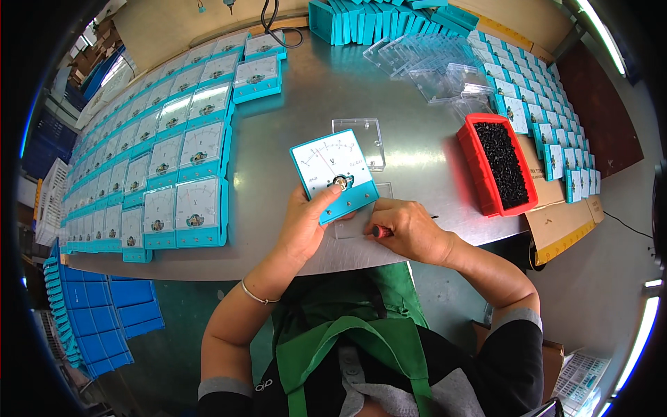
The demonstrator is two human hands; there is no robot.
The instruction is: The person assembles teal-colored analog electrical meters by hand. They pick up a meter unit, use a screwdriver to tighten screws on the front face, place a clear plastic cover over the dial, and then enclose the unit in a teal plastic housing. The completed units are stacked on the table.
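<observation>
At the metal counter's (410, 90) near edge, I am gripping a teal panel meter (333, 174) in my left hand (306, 226) while my right hand (410, 229) is clenching a red-handled screwdriver (381, 231), open counter lying between meter rows (174, 160) and red screw bin (476, 167).

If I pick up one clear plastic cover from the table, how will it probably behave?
The clear plastic cover looks thin and flat, so it is probably light and fairly stiff. Its smooth surface on the shiny metal table may slide when pushed. Being flat, it should not roll.
</observation>
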